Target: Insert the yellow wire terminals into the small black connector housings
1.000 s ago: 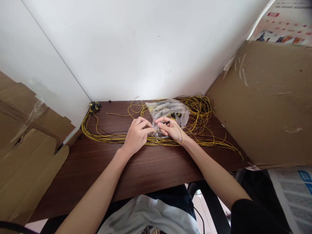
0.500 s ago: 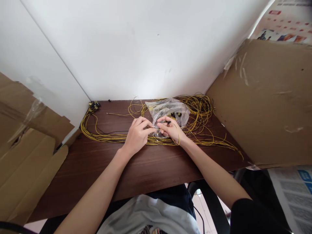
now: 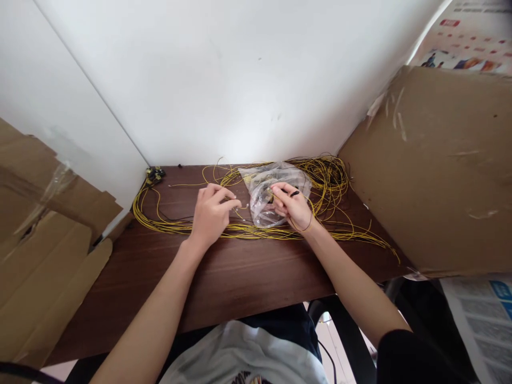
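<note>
My left hand (image 3: 212, 210) is closed in a pinch on thin yellow wires, whose small tips poke out near the fingertips over the table. To its right, my right hand (image 3: 294, 207) pinches a yellow wire, part of which loops round by the wrist. A small black piece (image 3: 295, 193) shows at the fingers of that hand. Under and behind my right hand lies a clear plastic bag (image 3: 262, 181) holding small yellow and black parts. A long bundle of yellow wires (image 3: 256, 231) runs across the table beneath both hands.
A tangled coil of yellow and black wire (image 3: 330, 176) sits at the back right. Black and yellow connectors (image 3: 155, 174) lie in the back left corner of the brown table (image 3: 240, 277). Cardboard (image 3: 436, 170) stands at the right, more cardboard (image 3: 52, 266) at the left, and a white wall behind.
My hands were together at the bag's front edge and have moved apart. The left went left with the wires; the right moved right and slightly up, over the bag.
</note>
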Action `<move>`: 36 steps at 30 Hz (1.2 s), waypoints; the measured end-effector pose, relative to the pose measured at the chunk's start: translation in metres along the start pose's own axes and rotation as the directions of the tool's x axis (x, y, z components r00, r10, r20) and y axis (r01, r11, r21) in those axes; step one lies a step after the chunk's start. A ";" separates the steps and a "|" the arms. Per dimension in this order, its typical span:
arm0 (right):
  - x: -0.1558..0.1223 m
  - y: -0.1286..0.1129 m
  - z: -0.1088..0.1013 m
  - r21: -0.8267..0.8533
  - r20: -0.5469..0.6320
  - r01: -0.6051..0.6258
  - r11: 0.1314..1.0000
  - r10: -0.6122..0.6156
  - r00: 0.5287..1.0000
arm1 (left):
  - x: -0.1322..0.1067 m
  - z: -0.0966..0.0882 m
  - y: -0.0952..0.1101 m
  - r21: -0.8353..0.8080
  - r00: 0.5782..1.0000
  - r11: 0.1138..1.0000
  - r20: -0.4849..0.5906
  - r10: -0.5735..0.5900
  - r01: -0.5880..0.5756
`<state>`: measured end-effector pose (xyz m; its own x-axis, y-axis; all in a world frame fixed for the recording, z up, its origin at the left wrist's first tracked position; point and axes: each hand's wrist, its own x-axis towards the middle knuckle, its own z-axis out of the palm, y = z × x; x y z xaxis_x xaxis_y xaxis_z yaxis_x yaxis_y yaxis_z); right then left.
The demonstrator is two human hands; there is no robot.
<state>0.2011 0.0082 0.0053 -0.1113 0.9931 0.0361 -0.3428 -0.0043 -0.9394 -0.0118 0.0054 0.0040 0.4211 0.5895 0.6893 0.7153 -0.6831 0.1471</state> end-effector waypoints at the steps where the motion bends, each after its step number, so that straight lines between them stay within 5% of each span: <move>1: 0.000 -0.003 -0.001 0.018 -0.015 0.014 1.000 -0.014 1.000 | -0.001 -0.003 -0.007 0.040 0.999 0.998 -0.018 -0.040 0.041; 8: 0.001 -0.007 -0.005 0.001 -0.049 0.028 1.000 -0.028 0.998 | -0.010 -0.012 -0.053 0.031 0.926 0.939 -0.176 -0.333 0.343; 12: 0.001 0.000 -0.004 -0.095 -0.044 0.016 0.995 -0.020 0.999 | -0.012 -0.010 -0.066 -0.172 0.803 0.827 -0.201 -0.561 0.535; 15: -0.001 0.004 -0.002 -0.356 -0.012 0.089 0.930 -0.099 0.995 | -0.011 -0.008 -0.069 -0.324 0.721 0.734 -0.186 -0.668 0.597; 19: -0.006 0.010 0.003 -0.813 0.177 0.244 0.529 -0.174 0.969 | -0.009 -0.003 -0.069 -0.449 0.693 0.681 -0.169 -0.700 0.579; 21: -0.009 0.012 0.005 -0.907 0.243 0.272 0.321 -0.127 0.962 | -0.008 0.000 -0.067 -0.508 0.672 0.639 -0.150 -0.726 0.577; 23: -0.010 0.014 0.006 -0.933 0.277 0.289 0.213 -0.084 0.957 | -0.009 0.002 -0.066 -0.541 0.659 0.608 -0.126 -0.742 0.581; 36: -0.012 0.012 0.009 -0.926 0.342 0.347 0.150 -0.058 0.938 | -0.006 0.003 -0.047 -0.680 0.652 0.512 -0.064 -0.755 0.525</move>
<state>0.1903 -0.0052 -0.0029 -0.4034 0.8917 0.2052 0.7735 0.4521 -0.4442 -0.0464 0.0348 -0.0095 -0.3012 0.8728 0.3841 0.2080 -0.3330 0.9197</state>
